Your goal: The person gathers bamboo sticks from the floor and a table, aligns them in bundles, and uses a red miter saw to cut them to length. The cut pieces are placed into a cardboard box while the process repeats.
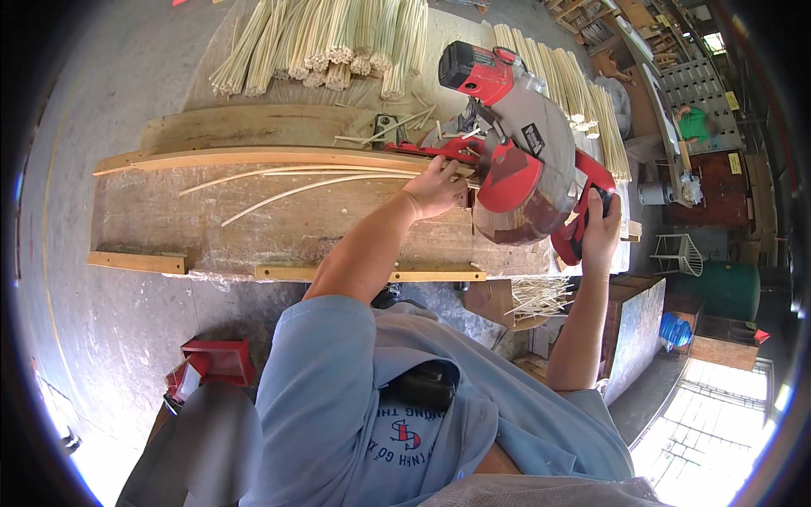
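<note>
A red and grey miter saw (528, 148) stands on the wooden workbench (338, 220), its round guard right of my left hand. My right hand (600, 228) is wrapped round the saw's red and black handle. Several thin, pale wooden rods (296, 182) run leftward from under my left hand (435, 188), their loose ends curving over the bench. That hand is closed on the rods beside the saw, next to the long wooden fence (253, 158). The guard hides the blade and the rods' right ends.
Bundles of rods (338, 42) lie at the back, with more bundles (566, 80) behind the saw. Short offcuts (410, 127) are scattered near the fence. Below the bench's front edge is a cardboard box (498, 304) with short rod pieces. A person in green (694, 125) is far right.
</note>
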### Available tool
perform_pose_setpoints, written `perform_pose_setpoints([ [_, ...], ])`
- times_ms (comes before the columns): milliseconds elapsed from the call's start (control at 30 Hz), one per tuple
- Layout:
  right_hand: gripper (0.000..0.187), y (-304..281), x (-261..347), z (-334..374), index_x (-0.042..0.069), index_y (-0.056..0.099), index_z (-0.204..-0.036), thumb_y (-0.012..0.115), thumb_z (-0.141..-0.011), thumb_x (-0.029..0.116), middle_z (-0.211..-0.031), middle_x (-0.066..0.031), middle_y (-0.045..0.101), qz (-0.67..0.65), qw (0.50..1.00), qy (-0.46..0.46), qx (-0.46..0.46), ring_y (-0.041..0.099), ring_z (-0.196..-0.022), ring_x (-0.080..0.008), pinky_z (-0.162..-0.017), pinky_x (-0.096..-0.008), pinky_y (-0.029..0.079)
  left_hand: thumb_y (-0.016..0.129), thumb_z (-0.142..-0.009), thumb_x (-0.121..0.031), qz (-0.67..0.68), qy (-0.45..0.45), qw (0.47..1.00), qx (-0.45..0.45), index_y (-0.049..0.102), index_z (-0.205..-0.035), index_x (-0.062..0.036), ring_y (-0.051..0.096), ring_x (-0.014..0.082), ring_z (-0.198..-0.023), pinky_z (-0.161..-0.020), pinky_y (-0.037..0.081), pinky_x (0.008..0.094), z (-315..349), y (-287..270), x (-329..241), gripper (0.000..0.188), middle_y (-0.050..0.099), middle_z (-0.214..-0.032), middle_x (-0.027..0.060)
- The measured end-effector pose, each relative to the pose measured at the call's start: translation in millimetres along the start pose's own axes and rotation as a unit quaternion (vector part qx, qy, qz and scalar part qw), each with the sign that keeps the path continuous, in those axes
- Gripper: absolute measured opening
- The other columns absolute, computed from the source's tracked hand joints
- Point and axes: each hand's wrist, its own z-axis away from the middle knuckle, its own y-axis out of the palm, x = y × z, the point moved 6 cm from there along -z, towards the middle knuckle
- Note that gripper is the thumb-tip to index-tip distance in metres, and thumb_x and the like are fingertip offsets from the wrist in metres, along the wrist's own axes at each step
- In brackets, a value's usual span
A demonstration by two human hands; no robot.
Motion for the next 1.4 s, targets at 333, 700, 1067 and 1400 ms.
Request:
perform_pose_setpoints([
  [333, 0.036, 3.1, -9.3, 2.3, 0.000, 0.058, -0.105, 0.062, -0.099, 0.034, -0.087, -0.0093, 0.062, -0.014, 1.000, 0.021, -0.004, 0.055, -0.080, -0.0180, -0.079, -0.0344, 0.047, 0.066, -0.083, -0.024, -0.002, 0.001, 1.000, 0.006, 0.078, -0.102, -0.0176, 0.046, 0.0304, -0.130, -0.110, 0.032, 0.0556, -4.4, -2.5, 6.2, 0.024, 0.062, -0.117, -0.0024],
  [700, 0.034, -0.7, -18.7, -2.6, 0.002, 0.058, -0.103, 0.062, -0.100, 0.036, -0.081, -0.0059, 0.059, -0.004, 0.999, -0.040, -0.001, 0.056, -0.064, -0.0136, -0.062, -0.0305, 0.046, 0.066, -0.082, -0.023, 0.000, 0.009, 1.000, -0.003, 0.077, -0.099, -0.0148, 0.047, 0.0320, -0.130, -0.111, 0.032, 0.0558, -6.2, -5.2, 2.9, 0.021, 0.063, -0.114, -0.0012],
  [1067, 0.047, -8.9, 65.7, -112.2, -0.002, 0.066, -0.099, 0.066, -0.093, 0.044, -0.076, -0.0095, 0.068, -0.043, 0.989, 0.022, 0.143, 0.061, -0.052, -0.0172, -0.051, -0.0321, 0.049, 0.062, -0.088, -0.021, -0.011, 0.031, 0.999, -0.039, 0.073, -0.099, -0.0123, 0.047, 0.0326, -0.132, -0.111, 0.032, 0.0578, -5.5, 2.1, 1.0, 0.018, 0.062, -0.124, -0.0001],
  [1400, 0.044, -21.7, 52.4, -140.2, -0.001, 0.071, -0.098, 0.061, -0.096, 0.041, -0.085, -0.0093, 0.072, -0.119, 0.992, -0.001, 0.045, 0.068, -0.066, -0.0183, -0.062, -0.0328, 0.054, 0.062, -0.090, -0.020, -0.010, 0.019, 0.997, -0.073, 0.072, -0.102, -0.0110, 0.049, 0.0314, -0.129, -0.110, 0.034, 0.0577, -1.7, -4.1, 4.6, 0.018, 0.061, -0.120, -0.0001],
])
